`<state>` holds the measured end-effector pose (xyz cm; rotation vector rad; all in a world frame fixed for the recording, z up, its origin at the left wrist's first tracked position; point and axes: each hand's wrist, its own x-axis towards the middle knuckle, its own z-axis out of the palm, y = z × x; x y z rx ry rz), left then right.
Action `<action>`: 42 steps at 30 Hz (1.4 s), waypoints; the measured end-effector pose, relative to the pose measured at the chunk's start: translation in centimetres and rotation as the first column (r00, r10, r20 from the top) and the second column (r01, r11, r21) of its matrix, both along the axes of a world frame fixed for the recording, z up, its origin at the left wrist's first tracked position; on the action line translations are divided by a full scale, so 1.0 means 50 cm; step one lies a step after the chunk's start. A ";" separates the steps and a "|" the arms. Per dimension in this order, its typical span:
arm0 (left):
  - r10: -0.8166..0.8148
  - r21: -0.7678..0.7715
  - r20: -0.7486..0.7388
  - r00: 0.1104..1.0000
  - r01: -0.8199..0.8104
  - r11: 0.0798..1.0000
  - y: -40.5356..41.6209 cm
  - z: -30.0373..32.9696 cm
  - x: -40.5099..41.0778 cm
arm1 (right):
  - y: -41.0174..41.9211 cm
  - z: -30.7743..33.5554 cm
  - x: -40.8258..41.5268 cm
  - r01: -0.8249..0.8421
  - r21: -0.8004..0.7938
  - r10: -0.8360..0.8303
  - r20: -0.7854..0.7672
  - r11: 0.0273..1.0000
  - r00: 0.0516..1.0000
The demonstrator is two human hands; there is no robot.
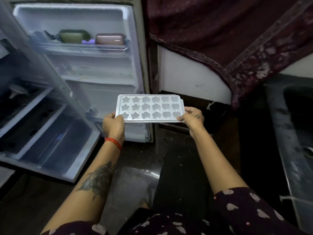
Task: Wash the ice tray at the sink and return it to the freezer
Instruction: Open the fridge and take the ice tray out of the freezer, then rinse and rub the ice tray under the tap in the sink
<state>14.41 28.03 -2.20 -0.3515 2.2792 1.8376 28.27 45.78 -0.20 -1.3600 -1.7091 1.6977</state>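
1. My left hand (113, 123) grips the tray's (149, 108) left end.
2. My right hand (192, 117) pinches its right end.
3. I hold the tray level, right of the open fridge door (50, 133).

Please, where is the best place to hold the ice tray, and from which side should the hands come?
Probably by the flat rim at the two short ends of the ice tray, as now: left hand and right hand pinch opposite ends from the near side, holding it level.
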 end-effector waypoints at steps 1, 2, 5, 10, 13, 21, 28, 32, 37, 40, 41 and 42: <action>-0.030 0.021 0.003 1.000 0.030 0.999 0.019 -0.002 0.013 | 0.012 0.000 0.024 0.024 -0.001 -0.024 -0.001 1.000 1.000; -0.065 0.031 0.006 0.998 0.065 0.997 0.038 -0.004 0.024 | 0.024 0.000 0.047 0.053 -0.002 -0.053 -0.003 0.999 0.999; -0.160 0.047 0.006 0.987 0.159 0.986 0.098 -0.002 0.059 | 0.057 0.003 0.112 0.153 0.001 -0.153 -0.009 0.988 0.988; -0.294 0.008 -0.014 0.956 0.294 0.956 0.200 -0.003 0.099 | 0.103 0.002 0.208 0.327 0.000 -0.327 -0.028 0.945 0.945; -0.380 -0.022 -0.027 0.924 0.380 0.925 0.269 0.000 0.125 | 0.133 0.003 0.254 0.426 0.002 -0.426 -0.036 0.905 0.904; -0.596 -0.048 -0.020 0.802 0.595 0.802 0.470 0.008 0.159 | 0.216 0.014 0.334 0.673 0.037 -0.673 -0.010 0.739 0.740; -0.771 0.003 0.006 0.637 0.771 0.637 0.611 0.017 0.182 | 0.250 0.028 0.373 0.821 0.046 -0.822 -0.011 0.569 0.570; -0.852 0.025 -0.009 0.523 0.852 0.522 0.674 0.028 0.210 | 0.250 0.035 0.402 0.884 0.046 -0.883 -0.047 0.465 0.467; -0.923 0.091 0.023 0.385 0.918 0.386 0.738 0.038 0.259 | 0.255 0.040 0.447 0.941 0.039 -0.940 -0.037 0.337 0.338; -0.946 0.114 -0.007 0.325 0.940 0.322 0.777 0.041 0.297 | 0.271 0.039 0.476 0.955 0.051 -0.956 -0.022 0.291 0.293; -0.953 0.119 -0.020 0.301 0.947 0.297 0.789 0.043 0.310 | 0.278 0.036 0.487 0.960 0.047 -0.960 -0.023 0.277 0.278; -0.960 0.123 -0.030 0.277 0.955 0.271 0.803 0.041 0.323 | 0.287 0.032 0.497 0.965 0.042 -0.965 -0.026 0.260 0.261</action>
